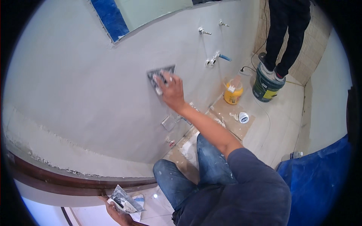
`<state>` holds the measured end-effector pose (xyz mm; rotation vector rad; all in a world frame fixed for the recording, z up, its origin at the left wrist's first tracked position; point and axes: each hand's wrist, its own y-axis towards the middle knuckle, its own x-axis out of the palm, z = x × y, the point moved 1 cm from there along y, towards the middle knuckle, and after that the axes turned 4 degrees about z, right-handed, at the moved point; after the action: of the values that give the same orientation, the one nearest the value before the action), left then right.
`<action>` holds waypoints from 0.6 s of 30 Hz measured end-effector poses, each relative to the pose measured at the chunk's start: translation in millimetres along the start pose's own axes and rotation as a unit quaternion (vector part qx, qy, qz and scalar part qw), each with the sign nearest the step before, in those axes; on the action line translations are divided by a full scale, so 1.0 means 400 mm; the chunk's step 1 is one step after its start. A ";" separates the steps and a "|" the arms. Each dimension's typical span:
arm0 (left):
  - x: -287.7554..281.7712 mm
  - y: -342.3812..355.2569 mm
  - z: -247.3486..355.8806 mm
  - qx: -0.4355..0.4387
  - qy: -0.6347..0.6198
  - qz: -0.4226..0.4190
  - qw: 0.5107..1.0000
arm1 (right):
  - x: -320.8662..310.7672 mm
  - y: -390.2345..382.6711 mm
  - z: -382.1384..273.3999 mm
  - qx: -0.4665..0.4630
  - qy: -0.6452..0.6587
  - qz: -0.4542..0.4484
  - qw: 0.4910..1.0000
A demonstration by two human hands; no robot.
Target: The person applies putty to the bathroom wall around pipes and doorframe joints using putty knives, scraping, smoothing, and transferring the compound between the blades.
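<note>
My right hand (172,92) presses a wide, dark putty blade (155,75) flat to the grey-white wall (113,86), with its fingers spread over the back of the blade. White putty smears the blade and the fingers. Low on the left, next to the brown door frame, my left hand (116,214) grips a second putty blade (122,197), which carries a lump of white putty (126,205). Part of the left hand's grip is hidden behind that blade.
Pipe stubs (204,31) and a blue pipe (225,57) stick out of the wall. A person in dark trousers (286,34) stands on a green bucket (264,87). Nearby are a yellow tub (233,97), a lid (244,118), a cable (247,68) and a blue sheet (316,177).
</note>
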<state>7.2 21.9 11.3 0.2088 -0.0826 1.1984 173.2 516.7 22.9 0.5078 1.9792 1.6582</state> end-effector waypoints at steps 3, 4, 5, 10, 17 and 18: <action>0.002 0.001 0.001 -0.003 -0.004 -0.001 1.000 | -0.014 -0.175 -0.048 -0.009 0.020 -0.067 0.998; -0.012 0.003 0.001 -0.007 0.008 -0.015 1.000 | -0.040 -0.203 -0.062 -0.009 0.024 -0.066 0.997; -0.021 0.005 0.000 -0.005 0.007 -0.013 1.000 | -0.069 -0.226 -0.063 -0.017 0.040 -0.120 0.992; -0.048 0.022 -0.031 0.019 -0.001 -0.018 1.000 | -0.108 -0.144 0.007 0.180 0.078 -0.065 0.978; 0.013 0.000 0.010 0.023 0.033 -0.021 0.999 | -0.020 0.152 0.099 0.448 0.102 0.030 0.887; -0.001 0.009 0.001 0.005 0.015 -0.020 1.000 | -0.010 0.164 0.045 0.444 0.079 0.018 0.892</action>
<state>3.6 22.8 12.3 0.1999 -0.0457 1.1614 184.9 540.7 85.4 0.7319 2.8129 0.7220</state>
